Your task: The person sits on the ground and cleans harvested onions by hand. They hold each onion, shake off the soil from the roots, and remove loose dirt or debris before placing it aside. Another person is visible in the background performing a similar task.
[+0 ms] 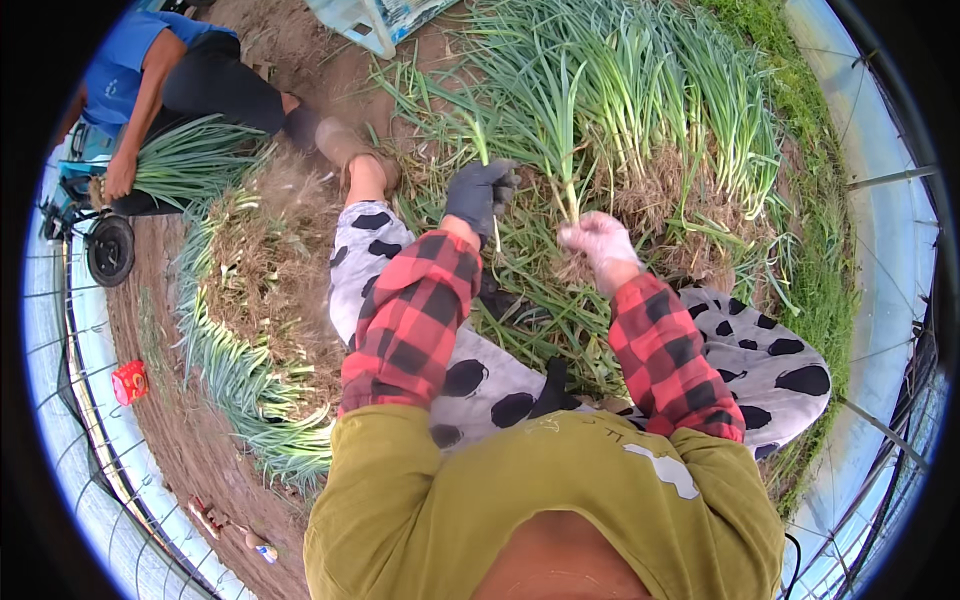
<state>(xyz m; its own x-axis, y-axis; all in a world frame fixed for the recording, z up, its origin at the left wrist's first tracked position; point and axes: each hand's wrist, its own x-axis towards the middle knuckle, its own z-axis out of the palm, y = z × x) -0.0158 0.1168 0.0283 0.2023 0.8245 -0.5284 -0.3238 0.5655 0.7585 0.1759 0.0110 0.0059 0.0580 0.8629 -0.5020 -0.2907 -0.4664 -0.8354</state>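
Observation:
My left hand (pixel 481 196), in a dark glove, is closed around a thin green onion stalk (pixel 477 139). The stalk's pale lower end pokes out beneath my fingers. A pale glove covers my right hand (pixel 600 244), which grips a leafy green onion plant (pixel 568 142) low down near its roots. Its leaves point away from me, and my fingers partly hide the base. Loose leaves and trimmings (pixel 551 322) litter the ground between my legs. Just beyond my right hand lies a large pile of green onions (pixel 637 97) with dry, soil-brown roots.
At the left, a co-worker (pixel 180 90) holds a bunch of green onions (pixel 191 159). Rooted green onions (pixel 259 270) form a curved heap beside my left leg. A blue plastic crate (pixel 386 22) stands at the top. A black wheel (pixel 110 251) and red packet (pixel 130 382) are farther left.

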